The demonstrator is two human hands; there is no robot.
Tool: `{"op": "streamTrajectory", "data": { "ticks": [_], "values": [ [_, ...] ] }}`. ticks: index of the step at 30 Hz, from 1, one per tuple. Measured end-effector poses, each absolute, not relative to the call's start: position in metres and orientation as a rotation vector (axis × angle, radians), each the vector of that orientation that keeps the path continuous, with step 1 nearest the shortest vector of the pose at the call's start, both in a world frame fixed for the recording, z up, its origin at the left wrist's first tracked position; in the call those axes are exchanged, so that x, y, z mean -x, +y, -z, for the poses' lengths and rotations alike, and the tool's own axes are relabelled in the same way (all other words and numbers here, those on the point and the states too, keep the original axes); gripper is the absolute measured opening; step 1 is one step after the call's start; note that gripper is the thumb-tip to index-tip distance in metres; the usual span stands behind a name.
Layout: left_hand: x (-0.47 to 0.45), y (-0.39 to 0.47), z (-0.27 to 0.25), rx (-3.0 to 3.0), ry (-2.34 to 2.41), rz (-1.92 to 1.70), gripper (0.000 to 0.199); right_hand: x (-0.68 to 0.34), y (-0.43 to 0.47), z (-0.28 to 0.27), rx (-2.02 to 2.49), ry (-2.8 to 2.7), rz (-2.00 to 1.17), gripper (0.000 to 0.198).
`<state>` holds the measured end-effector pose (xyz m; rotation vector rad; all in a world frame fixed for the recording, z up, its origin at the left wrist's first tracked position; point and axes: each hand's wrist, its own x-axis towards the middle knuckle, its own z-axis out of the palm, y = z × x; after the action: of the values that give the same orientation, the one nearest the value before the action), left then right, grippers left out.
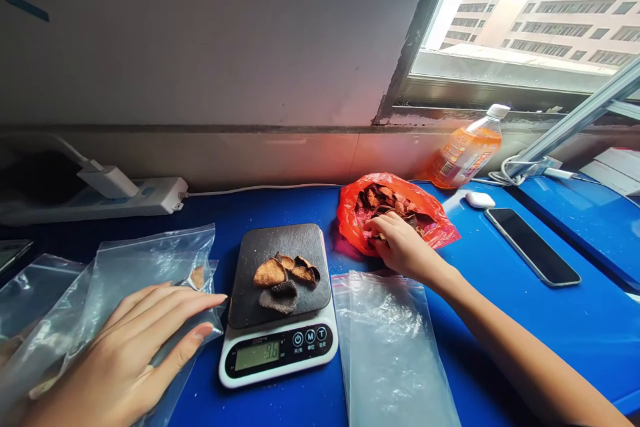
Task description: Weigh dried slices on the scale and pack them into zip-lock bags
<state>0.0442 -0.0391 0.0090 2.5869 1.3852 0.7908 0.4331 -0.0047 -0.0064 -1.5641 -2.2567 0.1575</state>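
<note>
My left hand (135, 340) lies over a clear zip-lock bag (155, 253), fingers stretched out, the tips close to the scale. A brown piece (197, 277) shows inside that bag. Several dried, curled brown slices (270, 272) rest on the dark plate of a kitchen scale (245, 247), one with its dark rough skin upward. The scale's display (257, 355) seems to read 9.6. My right hand (397, 240) reaches into an open red plastic bag (347, 223) full of similar dried pieces (387, 197). Its fingers are curled together, and what they pinch is hidden.
Empty clear zip-lock bags (395, 353) lie right of the scale. An orange drink bottle (467, 150), a white earphone case (480, 200) and a phone (533, 247) stand or lie at the right. A power strip (163, 195) with a plugged-in charger (109, 181) runs along the wall.
</note>
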Motion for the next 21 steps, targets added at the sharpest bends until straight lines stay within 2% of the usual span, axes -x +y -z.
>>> {"op": "streamTrajectory", "data": {
  "ticks": [3,10,15,21],
  "values": [
    [-0.046,-0.041,-0.01,-2.556,1.395,-0.792,0.022,-0.438,-0.004,0.003,1.574,-2.06,-0.25,0.018],
    [-0.039,-0.035,-0.006,-2.688,1.305,-0.784,0.022,-0.431,-0.008,-0.01,1.497,-1.839,-0.387,0.018],
    [-0.04,-0.034,-0.015,-2.802,1.182,-0.66,0.025,-0.392,-0.014,-0.019,1.31,-1.875,-0.474,0.021],
    [-0.044,-0.04,-0.022,-2.759,1.213,-0.672,0.022,-0.347,-0.002,-0.018,1.227,-1.971,-0.479,0.015]
  ]
}}
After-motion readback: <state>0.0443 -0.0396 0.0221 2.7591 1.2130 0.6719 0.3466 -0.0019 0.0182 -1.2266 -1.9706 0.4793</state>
